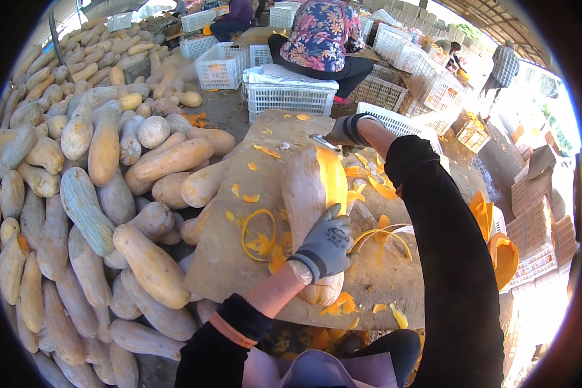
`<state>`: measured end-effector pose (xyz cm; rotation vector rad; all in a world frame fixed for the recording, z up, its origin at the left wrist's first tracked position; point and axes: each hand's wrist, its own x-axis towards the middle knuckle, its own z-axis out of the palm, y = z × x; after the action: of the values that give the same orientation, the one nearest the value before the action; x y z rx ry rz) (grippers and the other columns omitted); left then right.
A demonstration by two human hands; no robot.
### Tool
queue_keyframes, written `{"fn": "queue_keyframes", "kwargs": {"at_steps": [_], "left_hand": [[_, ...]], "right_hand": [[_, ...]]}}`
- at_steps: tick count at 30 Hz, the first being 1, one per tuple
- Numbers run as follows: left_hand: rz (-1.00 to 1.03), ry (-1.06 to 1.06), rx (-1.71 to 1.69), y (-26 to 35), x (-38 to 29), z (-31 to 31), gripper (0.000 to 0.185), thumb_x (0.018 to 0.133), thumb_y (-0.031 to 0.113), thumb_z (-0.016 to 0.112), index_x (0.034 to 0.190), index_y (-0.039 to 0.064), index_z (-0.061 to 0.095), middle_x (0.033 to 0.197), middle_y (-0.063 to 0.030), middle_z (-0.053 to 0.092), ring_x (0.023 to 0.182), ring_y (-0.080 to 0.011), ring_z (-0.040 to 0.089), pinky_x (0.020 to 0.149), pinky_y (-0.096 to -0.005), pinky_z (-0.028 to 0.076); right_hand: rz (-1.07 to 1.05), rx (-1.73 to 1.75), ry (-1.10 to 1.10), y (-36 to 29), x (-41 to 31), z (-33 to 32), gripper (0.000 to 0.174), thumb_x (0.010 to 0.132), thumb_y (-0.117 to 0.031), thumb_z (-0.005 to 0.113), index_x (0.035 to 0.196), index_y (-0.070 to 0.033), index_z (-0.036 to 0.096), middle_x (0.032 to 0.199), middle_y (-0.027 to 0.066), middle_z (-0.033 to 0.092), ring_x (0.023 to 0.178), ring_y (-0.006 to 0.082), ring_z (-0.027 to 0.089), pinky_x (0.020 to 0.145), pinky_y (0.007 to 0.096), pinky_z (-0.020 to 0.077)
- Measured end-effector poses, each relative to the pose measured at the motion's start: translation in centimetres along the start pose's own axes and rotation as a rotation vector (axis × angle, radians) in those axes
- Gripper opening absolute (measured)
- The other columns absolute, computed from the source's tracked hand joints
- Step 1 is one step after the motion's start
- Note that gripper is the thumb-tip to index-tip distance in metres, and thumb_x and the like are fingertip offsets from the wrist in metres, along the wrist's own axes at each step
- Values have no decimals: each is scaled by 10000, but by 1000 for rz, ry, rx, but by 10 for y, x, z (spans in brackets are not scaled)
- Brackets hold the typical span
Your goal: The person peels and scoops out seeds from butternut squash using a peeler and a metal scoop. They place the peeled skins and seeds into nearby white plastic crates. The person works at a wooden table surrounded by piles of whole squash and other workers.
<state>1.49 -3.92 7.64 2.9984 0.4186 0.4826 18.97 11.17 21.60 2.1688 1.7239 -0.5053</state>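
Note:
A long pale squash point(303, 189) lies lengthwise on a worn wooden board point(237, 242), with a peeled orange strip along its upper right side. My left hand point(326, 242), in a grey coated glove, grips the squash's lower part, fingers wrapped over it. Beyond the squash's far end, my right hand point(351, 131), also gloved, holds a metal peeler point(326, 142); the glove partly hides the tool. Orange peel strips point(380, 186) lie right of the squash, and a thin curled strip point(259, 235) rests to its left.
A large heap of unpeeled squashes point(145, 262) borders the board's left side. White plastic crates point(291, 99) stand beyond it, near a seated person in a floral top point(320, 34). Cut orange squash pieces point(503, 257) are at the right. More crates point(533, 233) are stacked further right.

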Motion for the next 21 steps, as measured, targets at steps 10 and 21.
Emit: {"fn": "queue_keyframes", "kwargs": {"at_steps": [10, 21], "left_hand": [[-19, 12, -59, 4, -6, -11, 205, 755, 291, 669, 868, 134, 735, 1019, -33, 681, 1163, -210, 532, 1135, -440, 247], [20, -58, -30, 6, 4, -17, 251, 778, 259, 572, 872, 101, 743, 994, -72, 704, 1178, -202, 545, 1170, -433, 205]], "right_hand": [[-79, 10, -103, 10, 7, 30, 464, 907, -378, 472, 1179, -41, 638, 1098, 58, 685, 963, 196, 644, 787, 351, 479], [33, 126, 127, 38, -13, 41, 467, 970, -351, 362, 1147, -30, 653, 1119, 67, 676, 954, 227, 654, 812, 387, 497]]}}
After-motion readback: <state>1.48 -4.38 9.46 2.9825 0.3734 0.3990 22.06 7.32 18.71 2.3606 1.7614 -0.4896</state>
